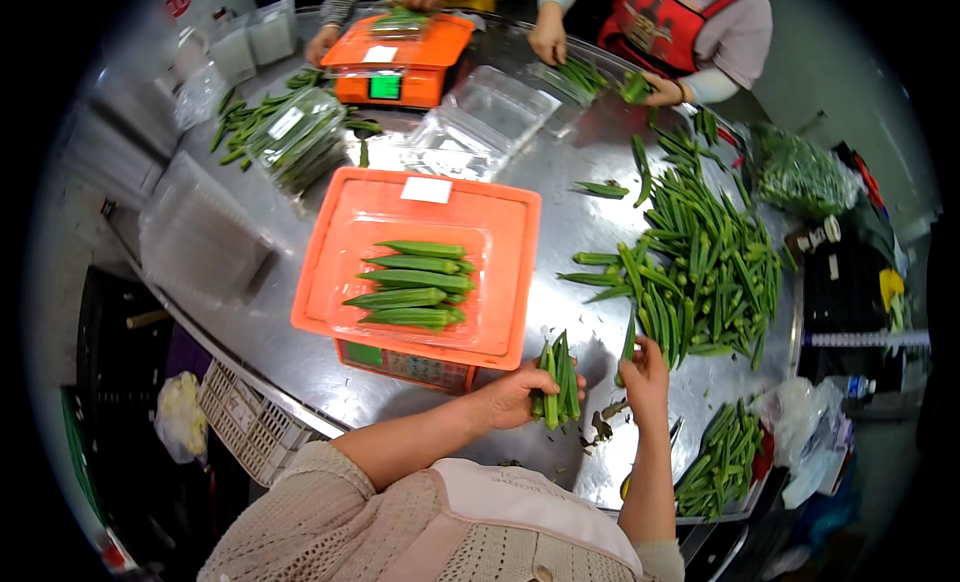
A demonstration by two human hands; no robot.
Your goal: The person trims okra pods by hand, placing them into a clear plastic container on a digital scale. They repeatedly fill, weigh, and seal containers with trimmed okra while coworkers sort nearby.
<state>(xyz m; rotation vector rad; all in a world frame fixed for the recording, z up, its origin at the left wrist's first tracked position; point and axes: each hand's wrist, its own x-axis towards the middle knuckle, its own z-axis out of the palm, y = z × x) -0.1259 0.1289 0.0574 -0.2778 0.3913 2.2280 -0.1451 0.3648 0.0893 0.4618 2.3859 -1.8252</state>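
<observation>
My left hand (525,394) is closed round a small bunch of okra pods (556,383) beside the near right corner of an orange weighing scale (315,282). A clear plastic tray (352,237) lies on the scale's pan with several okra pods (416,282) laid side by side in it. To the right, my right hand (645,372) pinches a single okra pod (628,349) upright between thumb and fingers. Just beyond that hand spreads a large loose pile of okra (705,259) on the metal table (585,229).
Stacked clear trays (199,229) stand at the left. Filled packs (296,135), a second orange scale (397,56) and open clear containers (480,120) are across the table, where two people work. More okra (720,462) lies at the near right; dark scraps (600,428) lie between my hands.
</observation>
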